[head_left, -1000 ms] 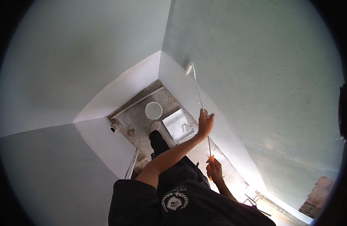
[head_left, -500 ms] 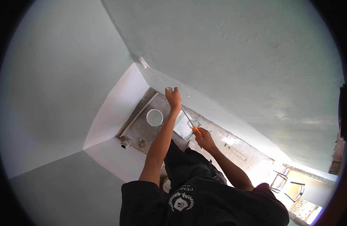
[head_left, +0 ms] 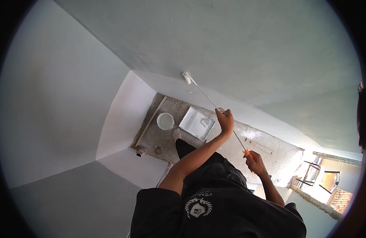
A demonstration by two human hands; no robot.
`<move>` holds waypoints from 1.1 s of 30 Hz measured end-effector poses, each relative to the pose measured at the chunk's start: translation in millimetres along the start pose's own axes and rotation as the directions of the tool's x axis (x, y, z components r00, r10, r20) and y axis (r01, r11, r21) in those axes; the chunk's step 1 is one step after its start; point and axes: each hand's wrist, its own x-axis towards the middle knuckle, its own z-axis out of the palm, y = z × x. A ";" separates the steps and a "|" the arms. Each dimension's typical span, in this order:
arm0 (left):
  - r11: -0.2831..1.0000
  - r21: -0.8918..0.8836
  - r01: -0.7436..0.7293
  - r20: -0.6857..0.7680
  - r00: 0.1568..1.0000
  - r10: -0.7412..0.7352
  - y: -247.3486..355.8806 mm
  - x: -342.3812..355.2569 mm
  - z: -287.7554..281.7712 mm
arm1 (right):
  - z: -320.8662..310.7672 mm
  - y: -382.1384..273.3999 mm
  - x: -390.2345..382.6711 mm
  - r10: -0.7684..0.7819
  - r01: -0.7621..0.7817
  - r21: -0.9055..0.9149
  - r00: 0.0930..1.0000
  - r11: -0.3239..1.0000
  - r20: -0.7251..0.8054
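Observation:
Both my hands are closed on one long-handled paint roller. My left hand point(head_left: 225, 119) wraps the thin metal rod midway along, and my right hand point(head_left: 255, 162) grips the orange handle at the near end. The small white roller head point(head_left: 187, 78) meets the wall point(head_left: 246, 51) around the line where grey-green gives way to a whiter lower band. Below on the floor lies a white paint tray point(head_left: 191, 119), with what looks like a paint-coated tool point(head_left: 207, 122) in it. A round bucket point(head_left: 165, 121) of pale paint stands left of the tray.
A pipe end point(head_left: 141, 152) sticks up near the left wall's base. One long strip point(head_left: 151, 121) lies along the floor's left edge. Right of the tray, a flat bar point(head_left: 259, 146) rests on the concrete floor point(head_left: 286, 158). Chair-like metal frames point(head_left: 330, 180) stand by the bright opening.
The roller head has moved right along the wall, away from the corner. Both my hands have shifted right and nearer with it, and the tray shows more fully.

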 end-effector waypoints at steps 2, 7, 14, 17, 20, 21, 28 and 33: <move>0.999 0.033 -0.028 0.125 0.992 0.023 -6.0 -46.1 22.0 | -37.8 22.2 -26.9 0.018 -0.018 -0.001 0.999 1.000 -0.039; 0.977 0.180 0.113 0.441 0.879 -0.182 -27.5 -120.4 56.3 | -110.2 71.7 -81.6 0.072 -0.071 0.033 0.996 0.997 -0.055; 0.929 0.292 0.229 0.774 0.514 -0.370 -43.6 -159.7 58.3 | -148.5 123.3 -128.8 0.104 -0.110 0.174 0.994 0.979 0.043; 0.975 0.160 0.155 0.819 0.530 -0.219 -39.1 -174.0 50.7 | -147.3 142.2 -142.1 0.142 -0.165 0.287 0.985 0.944 0.098; 0.974 0.223 0.048 0.805 0.555 -0.211 -29.5 -187.6 42.7 | -136.0 166.2 -146.0 0.103 -0.211 0.481 0.965 0.851 0.241; 0.979 0.193 0.069 0.818 0.540 -0.199 -25.5 -191.6 41.7 | -130.8 175.7 -145.4 0.076 -0.227 0.547 0.956 0.806 0.284; 0.988 0.021 -0.154 0.849 0.525 0.064 9.9 -205.8 37.2 | -68.7 222.8 -104.4 -0.178 0.072 0.603 0.977 0.794 0.117; 0.951 0.011 -0.309 0.863 0.483 0.147 32.7 -198.6 41.9 | -42.7 212.8 -58.5 -0.275 0.210 0.569 0.961 0.795 0.029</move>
